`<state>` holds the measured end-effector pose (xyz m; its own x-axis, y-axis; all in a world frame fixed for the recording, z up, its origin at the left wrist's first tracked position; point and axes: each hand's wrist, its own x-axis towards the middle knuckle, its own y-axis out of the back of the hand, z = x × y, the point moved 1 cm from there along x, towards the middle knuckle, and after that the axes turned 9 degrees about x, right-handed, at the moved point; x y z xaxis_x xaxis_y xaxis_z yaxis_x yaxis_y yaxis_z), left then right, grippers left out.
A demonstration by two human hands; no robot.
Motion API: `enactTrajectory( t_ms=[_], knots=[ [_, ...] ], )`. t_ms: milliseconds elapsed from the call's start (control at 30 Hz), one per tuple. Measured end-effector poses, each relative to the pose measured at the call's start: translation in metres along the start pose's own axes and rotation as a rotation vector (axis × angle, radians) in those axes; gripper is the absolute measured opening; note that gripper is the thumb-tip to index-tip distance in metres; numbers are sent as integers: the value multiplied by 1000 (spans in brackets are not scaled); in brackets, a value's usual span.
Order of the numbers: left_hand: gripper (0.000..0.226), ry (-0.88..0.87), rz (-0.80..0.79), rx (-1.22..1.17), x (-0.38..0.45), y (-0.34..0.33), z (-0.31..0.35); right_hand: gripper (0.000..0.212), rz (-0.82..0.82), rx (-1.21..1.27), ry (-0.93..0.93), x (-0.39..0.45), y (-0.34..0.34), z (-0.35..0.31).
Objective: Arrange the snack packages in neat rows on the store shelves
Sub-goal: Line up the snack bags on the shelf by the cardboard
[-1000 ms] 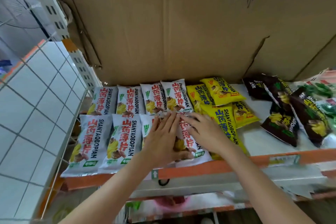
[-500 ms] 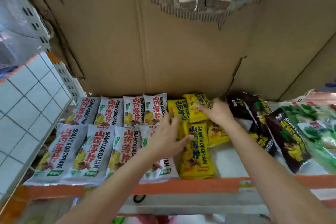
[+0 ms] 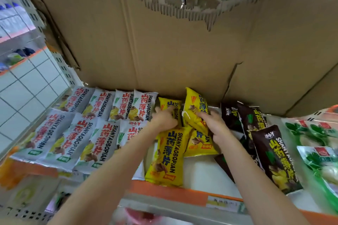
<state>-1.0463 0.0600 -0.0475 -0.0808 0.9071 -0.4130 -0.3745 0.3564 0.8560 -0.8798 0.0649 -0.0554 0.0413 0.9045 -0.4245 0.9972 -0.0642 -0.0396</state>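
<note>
Four yellow glossy foil snack packets on white shelf (image 3: 204, 175), centre, between silver-white packet rows (image 3: 76, 133) left and dark brown packets (image 3: 274, 153) right. Rear yellow packet (image 3: 196, 109) tipped up against torn cardboard backing (image 3: 164, 51); right hand (image 3: 213, 124) grasps its lower end. Left hand (image 3: 164, 119) rests fingers on neighbouring rear yellow packet (image 3: 169, 106), grip unclear. Judged: light, air-puffed, slippery film, contents brittle. Hold by crimped end seams, no squeezing.
</note>
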Motion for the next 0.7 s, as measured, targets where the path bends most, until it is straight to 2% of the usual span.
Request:
enactTrajectory(
  t_ms=[67, 133, 200, 267, 367, 433, 500, 567, 633, 700],
  knots=[
    [68, -31, 75, -60, 0, -1, 0, 18, 71, -15, 95, 4, -1, 4],
    [70, -86, 124, -105, 2, 3, -3, 27, 126, -74, 182, 5, -5, 2],
    [72, -116, 125, -119, 8, 8, -9, 38, 145, -75, 220, 4, -8, -2],
    [71, -131, 115, -115, 10, 9, -13, 33, 141, -114, 253, 1, -8, -3],
    [58, -170, 286, -124, -5, -2, -15, 27, 184, -269, 359, -12, -1, -4],
    [69, -201, 353, -86, -26, -16, -17, 26, 196, -313, 389, -28, 9, -7],
    [77, -256, 355, 100, -45, -32, -20, 28, 219, -432, 405, -42, 21, -8],
    [76, -313, 357, 238, -54, -43, -24, 35, 277, -647, 445, -54, 32, -7],
    [72, -322, 339, 234, -58, -47, -27, 46, 369, -931, 547, -57, 39, -3],
    [66, -323, 334, 210, -60, -45, -27, 42, 345, -985, 711, -56, 32, -5]
  ],
)
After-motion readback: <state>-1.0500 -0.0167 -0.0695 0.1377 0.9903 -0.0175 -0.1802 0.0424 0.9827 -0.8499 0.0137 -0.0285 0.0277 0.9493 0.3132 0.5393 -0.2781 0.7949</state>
